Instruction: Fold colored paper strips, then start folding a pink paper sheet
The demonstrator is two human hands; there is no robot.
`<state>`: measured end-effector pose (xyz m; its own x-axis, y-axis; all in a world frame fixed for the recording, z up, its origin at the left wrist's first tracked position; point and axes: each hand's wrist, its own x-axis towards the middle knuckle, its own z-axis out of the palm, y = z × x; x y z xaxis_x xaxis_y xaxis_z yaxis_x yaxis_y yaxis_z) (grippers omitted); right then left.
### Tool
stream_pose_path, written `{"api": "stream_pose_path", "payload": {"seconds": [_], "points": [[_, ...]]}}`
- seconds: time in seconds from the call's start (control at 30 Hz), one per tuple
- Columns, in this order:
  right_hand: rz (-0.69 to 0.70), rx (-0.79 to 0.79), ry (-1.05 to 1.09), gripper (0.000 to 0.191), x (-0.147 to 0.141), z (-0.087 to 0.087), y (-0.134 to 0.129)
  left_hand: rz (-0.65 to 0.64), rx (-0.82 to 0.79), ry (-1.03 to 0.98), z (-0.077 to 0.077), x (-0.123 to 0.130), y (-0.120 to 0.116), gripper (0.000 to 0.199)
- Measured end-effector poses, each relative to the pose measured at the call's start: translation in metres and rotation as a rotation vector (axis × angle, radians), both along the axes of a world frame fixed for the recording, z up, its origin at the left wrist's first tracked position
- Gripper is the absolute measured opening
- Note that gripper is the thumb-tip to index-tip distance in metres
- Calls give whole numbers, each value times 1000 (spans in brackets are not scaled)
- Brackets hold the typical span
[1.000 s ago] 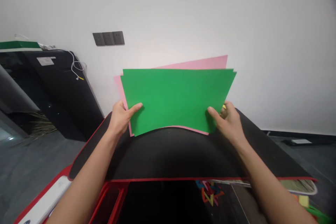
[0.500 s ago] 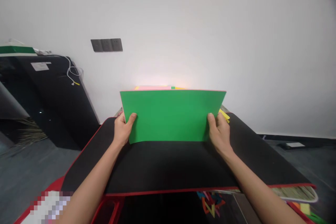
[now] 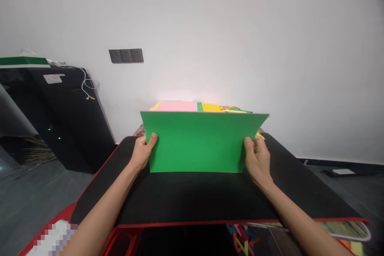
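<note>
A green sheet of paper [image 3: 198, 142] stands nearly upright over the black mat [image 3: 192, 200], its bottom edge at or close to the mat. My left hand [image 3: 143, 151] grips its left edge, thumb on the green face and fingers hidden behind. On the opposite edge, my right hand [image 3: 258, 158] holds it the same way. Whether it is one sheet or a stack I cannot tell. Behind it show pink paper [image 3: 177, 106], a yellow-orange piece [image 3: 211, 107] and small green and yellow scraps, partly hidden by the sheet.
The mat has a red edge. A black cabinet [image 3: 57, 116] with a white cable [image 3: 85, 84] stands at the left. Wall sockets [image 3: 126, 56] are on the wall. Below the table's front edge are coloured strips [image 3: 243, 240] and a red plastic object [image 3: 120, 242].
The green sheet and both hands have come slightly lower and to the right in view. More of the coloured paper behind the sheet's top edge now shows.
</note>
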<state>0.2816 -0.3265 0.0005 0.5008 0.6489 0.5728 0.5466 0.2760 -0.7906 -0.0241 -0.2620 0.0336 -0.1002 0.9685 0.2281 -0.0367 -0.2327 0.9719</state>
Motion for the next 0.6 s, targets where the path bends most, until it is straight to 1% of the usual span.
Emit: {"api": "stream_pose_path", "payload": {"seconds": [0.17,0.27,0.37,0.43,0.5,0.57,0.6], "points": [[37,-29,-14,33,-2,-6,-2,-50,-1,-50,-3,0,-5,61],[31,-43,-37,31,-3,-8,-4,-54,-13,-67,-4,0,-6,57],[6,-56,-79,30,0,-2,0,-49,-37,-87,0,2,-3,49],[-7,-77,-123,30,6,8,11,-53,-73,-101,6,6,4,43],[-10,-123,-171,28,15,18,29,-77,-139,-111,10,11,13,36],[6,-207,-214,27,23,22,51,-120,-233,-113,10,17,21,29],[19,-259,-235,27,27,21,61,-145,-283,-110,8,19,24,26]]}}
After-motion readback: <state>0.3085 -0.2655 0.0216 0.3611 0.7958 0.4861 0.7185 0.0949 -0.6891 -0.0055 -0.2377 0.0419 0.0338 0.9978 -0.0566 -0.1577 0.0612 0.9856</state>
